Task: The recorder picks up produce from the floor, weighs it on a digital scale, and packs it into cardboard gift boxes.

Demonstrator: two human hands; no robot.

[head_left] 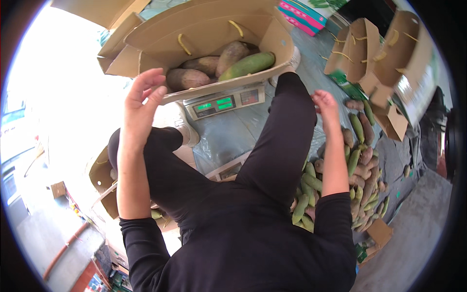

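Observation:
In front of me an open cardboard box (204,34) with yellow rope handles rests on a digital scale (224,101) with lit green displays. Inside lie several thick pinkish-brown root vegetables (187,79) and one long green vegetable (248,65). My left hand (141,100) is at the box's near left corner, thumb and fingers apart, with nothing in it; whether it touches the cardboard I cannot tell. My right hand (326,103) hovers beside my right knee, fingers loosely bent and holding nothing visible.
To my right a large heap of green and brown vegetables (357,170) lies on grey cloth. Open cardboard boxes (357,53) with rope handles stand at the far right. A pink and blue box (304,17) is behind the scale. Another carton (103,177) sits by my left leg.

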